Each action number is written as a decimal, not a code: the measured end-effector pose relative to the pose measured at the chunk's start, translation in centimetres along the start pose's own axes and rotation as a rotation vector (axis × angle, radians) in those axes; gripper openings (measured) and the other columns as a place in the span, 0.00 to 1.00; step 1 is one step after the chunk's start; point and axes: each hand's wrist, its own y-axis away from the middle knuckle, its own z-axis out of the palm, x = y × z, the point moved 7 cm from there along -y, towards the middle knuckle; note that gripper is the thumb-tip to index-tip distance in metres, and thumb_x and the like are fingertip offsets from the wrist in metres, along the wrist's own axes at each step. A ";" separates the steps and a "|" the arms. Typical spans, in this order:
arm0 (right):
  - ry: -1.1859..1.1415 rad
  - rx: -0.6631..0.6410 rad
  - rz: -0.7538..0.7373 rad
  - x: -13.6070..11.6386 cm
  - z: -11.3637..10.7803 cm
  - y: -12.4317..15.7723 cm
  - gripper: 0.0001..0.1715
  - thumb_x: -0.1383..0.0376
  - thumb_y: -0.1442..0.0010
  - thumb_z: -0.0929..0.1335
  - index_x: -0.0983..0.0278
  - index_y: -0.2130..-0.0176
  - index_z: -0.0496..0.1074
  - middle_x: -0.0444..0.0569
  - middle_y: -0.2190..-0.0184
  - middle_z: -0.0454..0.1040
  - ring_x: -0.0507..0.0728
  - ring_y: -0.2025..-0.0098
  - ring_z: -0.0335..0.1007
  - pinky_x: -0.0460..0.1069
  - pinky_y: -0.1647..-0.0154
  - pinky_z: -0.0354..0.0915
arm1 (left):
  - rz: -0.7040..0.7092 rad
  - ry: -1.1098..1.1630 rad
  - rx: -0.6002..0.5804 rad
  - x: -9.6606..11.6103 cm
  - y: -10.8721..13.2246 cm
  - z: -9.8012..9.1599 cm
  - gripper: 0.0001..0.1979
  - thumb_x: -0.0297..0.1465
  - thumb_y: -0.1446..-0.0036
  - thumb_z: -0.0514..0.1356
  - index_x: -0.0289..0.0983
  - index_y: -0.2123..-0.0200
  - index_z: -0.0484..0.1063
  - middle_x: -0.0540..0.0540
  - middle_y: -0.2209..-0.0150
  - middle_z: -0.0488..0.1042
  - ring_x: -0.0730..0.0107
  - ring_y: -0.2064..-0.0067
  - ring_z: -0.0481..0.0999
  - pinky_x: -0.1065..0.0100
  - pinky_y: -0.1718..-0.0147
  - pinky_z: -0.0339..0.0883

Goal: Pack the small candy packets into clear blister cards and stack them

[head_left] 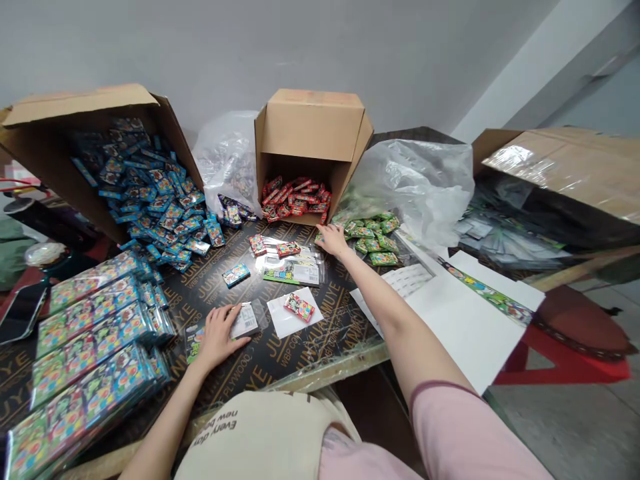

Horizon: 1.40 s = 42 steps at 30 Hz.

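Observation:
My left hand (217,337) lies curled over a clear plastic sleeve (225,330) with a white label, on a dark printed plywood tabletop (320,343). A white card (293,313) carrying a red-and-green candy packet sits to the right of that hand. My right hand (333,240) stretches forward with its fingers spread, its fingertips at the lower edge of a cardboard box (310,127) holding red packets (295,198). Green packets (370,237) lie just right of those fingers. Between my hands are several loose packets and clear sleeves.
A tipped cardboard box (85,113) spills blue packets (160,207) at the left. Wrapped stacks of colourful packets (90,360) fill the near left. Plastic bags (420,190), a white sheet (465,327) and another box (560,167) lie at the right, above a red stool (575,340).

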 end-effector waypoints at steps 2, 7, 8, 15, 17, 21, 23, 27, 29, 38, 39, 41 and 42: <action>-0.015 -0.039 0.029 0.4 0.7 -0.4 0.34 0.57 0.39 0.60 0.70 0.38 0.56 0.64 0.39 0.62 0.71 0.37 0.51 0.69 0.41 0.45 | -0.005 -0.012 0.008 0.1 0.1 -0.1 0.36 0.46 0.49 0.62 0.41 0.39 0.60 0.39 0.46 0.66 0.52 0.45 0.64 0.49 0.42 0.52; -0.076 -0.138 0.045 1.1 1.7 -0.5 0.36 0.53 0.44 0.65 0.67 0.40 0.60 0.63 0.36 0.56 0.72 0.34 0.43 0.71 0.40 0.39 | -0.017 -0.027 0.015 0.4 0.2 -0.2 0.35 0.45 0.48 0.61 0.40 0.39 0.60 0.39 0.46 0.67 0.53 0.45 0.64 0.50 0.42 0.52; -0.097 -0.157 0.048 1.4 1.7 -0.4 0.37 0.53 0.46 0.67 0.65 0.41 0.61 0.62 0.37 0.57 0.72 0.34 0.44 0.71 0.40 0.40 | -0.018 -0.025 0.017 0.4 0.2 -0.2 0.35 0.45 0.48 0.61 0.40 0.39 0.60 0.39 0.46 0.67 0.53 0.45 0.64 0.49 0.42 0.52; -0.274 -0.054 0.091 1.1 -2.6 0.7 0.48 0.59 0.57 0.73 0.60 0.40 0.57 0.57 0.44 0.67 0.70 0.36 0.50 0.70 0.39 0.41 | -0.034 0.033 0.031 -0.1 0.2 -0.3 0.35 0.45 0.51 0.63 0.41 0.41 0.63 0.39 0.47 0.68 0.51 0.45 0.66 0.47 0.42 0.53; -0.503 0.070 0.043 -1.5 -4.9 1.9 0.52 0.57 0.54 0.72 0.58 0.36 0.49 0.56 0.43 0.65 0.67 0.37 0.51 0.66 0.39 0.45 | -0.074 0.128 0.045 0.5 -0.1 -1.1 0.35 0.46 0.54 0.65 0.43 0.43 0.65 0.39 0.46 0.68 0.50 0.44 0.65 0.44 0.40 0.48; -1.461 0.116 -0.243 -11.1 -8.1 6.8 0.62 0.52 0.58 0.75 0.50 0.35 0.41 0.50 0.46 0.66 0.60 0.46 0.66 0.57 0.46 0.63 | -0.264 0.686 0.156 3.4 -1.9 -3.5 0.28 0.47 0.52 0.63 0.40 0.50 0.72 0.40 0.47 0.70 0.53 0.44 0.67 0.49 0.42 0.54; -1.715 -0.019 -0.317 -16.2 -8.3 9.9 0.64 0.51 0.63 0.77 0.47 0.36 0.44 0.48 0.47 0.66 0.60 0.49 0.68 0.54 0.51 0.67 | -0.386 1.141 0.078 5.5 -3.2 -3.0 0.24 0.49 0.46 0.58 0.38 0.55 0.75 0.40 0.53 0.75 0.57 0.49 0.72 0.54 0.46 0.61; -1.753 -0.161 -0.381 -21.4 -7.4 14.2 0.63 0.50 0.63 0.78 0.48 0.36 0.47 0.50 0.45 0.64 0.62 0.44 0.64 0.56 0.45 0.63 | -0.600 1.789 -0.115 8.4 -4.4 -1.1 0.22 0.49 0.52 0.63 0.35 0.64 0.76 0.43 0.68 0.78 0.64 0.65 0.77 0.61 0.60 0.70; -1.601 -0.120 -0.413 -21.5 -7.3 15.0 0.61 0.52 0.61 0.78 0.51 0.36 0.49 0.52 0.39 0.59 0.63 0.38 0.56 0.59 0.38 0.55 | -0.664 1.773 -0.015 7.5 -4.3 -1.0 0.20 0.45 0.57 0.68 0.34 0.69 0.76 0.46 0.73 0.77 0.69 0.71 0.75 0.67 0.66 0.69; -0.960 0.107 -0.538 -20.1 -9.0 16.0 0.45 0.59 0.57 0.74 0.57 0.42 0.60 0.53 0.47 0.68 0.66 0.44 0.63 0.63 0.38 0.48 | -0.443 1.070 0.000 3.0 -2.4 -2.9 0.23 0.45 0.55 0.66 0.35 0.59 0.78 0.43 0.64 0.78 0.58 0.60 0.75 0.60 0.56 0.65; -0.920 0.144 -0.522 -19.8 -8.9 16.0 0.45 0.59 0.57 0.73 0.57 0.42 0.60 0.53 0.47 0.69 0.66 0.45 0.64 0.64 0.38 0.47 | -0.362 0.842 0.007 2.4 -2.2 -3.4 0.28 0.44 0.56 0.67 0.37 0.52 0.75 0.41 0.57 0.77 0.53 0.53 0.73 0.55 0.50 0.61; -0.860 0.192 -0.479 -19.2 -8.3 16.0 0.44 0.58 0.57 0.73 0.58 0.42 0.59 0.54 0.48 0.70 0.66 0.45 0.65 0.64 0.37 0.44 | -0.231 0.460 -0.037 1.5 -1.6 -3.6 0.41 0.40 0.64 0.71 0.39 0.43 0.67 0.39 0.47 0.71 0.47 0.44 0.66 0.46 0.41 0.48; -0.834 0.202 -0.464 -18.9 -8.0 16.0 0.44 0.57 0.56 0.72 0.58 0.41 0.58 0.55 0.48 0.70 0.66 0.45 0.65 0.64 0.37 0.42 | -0.185 0.333 -0.076 1.2 -1.3 -3.3 0.46 0.38 0.65 0.72 0.40 0.40 0.62 0.38 0.45 0.70 0.46 0.43 0.65 0.44 0.40 0.44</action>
